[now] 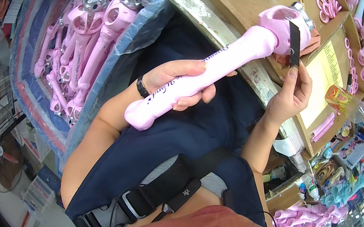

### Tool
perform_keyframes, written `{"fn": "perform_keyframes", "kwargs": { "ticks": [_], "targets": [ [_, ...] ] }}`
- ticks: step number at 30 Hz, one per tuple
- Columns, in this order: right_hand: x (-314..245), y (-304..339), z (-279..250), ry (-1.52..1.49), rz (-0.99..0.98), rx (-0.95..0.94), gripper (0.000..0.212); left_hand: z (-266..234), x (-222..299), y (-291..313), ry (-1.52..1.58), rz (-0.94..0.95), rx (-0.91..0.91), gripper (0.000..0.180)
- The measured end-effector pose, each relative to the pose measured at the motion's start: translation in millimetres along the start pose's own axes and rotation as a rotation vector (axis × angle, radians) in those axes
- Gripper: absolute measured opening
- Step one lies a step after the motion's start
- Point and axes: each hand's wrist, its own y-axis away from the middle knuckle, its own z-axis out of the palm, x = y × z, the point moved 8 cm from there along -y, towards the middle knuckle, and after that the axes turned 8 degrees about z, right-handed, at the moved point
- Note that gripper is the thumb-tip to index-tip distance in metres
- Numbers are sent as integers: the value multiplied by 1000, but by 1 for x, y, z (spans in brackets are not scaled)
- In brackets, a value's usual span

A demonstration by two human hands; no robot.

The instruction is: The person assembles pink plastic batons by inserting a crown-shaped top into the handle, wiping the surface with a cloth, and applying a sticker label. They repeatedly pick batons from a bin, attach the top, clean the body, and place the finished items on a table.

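Note:
A pink toy wand [238, 51] with dark lettering along its handle slants across my lap, its round, hollow head [279, 24] up over the bench edge. Around the middle of the handle my left hand [173, 81] is closed. My right hand [295, 91] pinches the lower end of a flat black strip [295, 43] between thumb and fingers. The strip's upper end lies against the side of the head; whether it is a tool or a band I cannot tell. A silver piece [300, 9] sits at the tip of the head. Behind it shows a brownish-orange cloth-like thing [314, 42], partly hidden.
On the left stands a bin lined with blue plastic [154, 5], holding several pink wands [83, 25] with silver tops. Pink rings [325, 7], a yellow paper [327, 65] and a tilted bottle [345, 102] lie on the wooden bench. More pink parts [308, 219] are piled at lower right.

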Motion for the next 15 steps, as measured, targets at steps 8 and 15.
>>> {"fn": "perform_keyframes", "kwargs": {
  "ticks": [8,15],
  "targets": [
    [5,0,-9,-124,-15,23,21,-28,47,-18,-908,305,241,51],
    [17,-10,-20,-403,29,59,26,-32,37,-29,-684,336,222,45]
  ]
}}
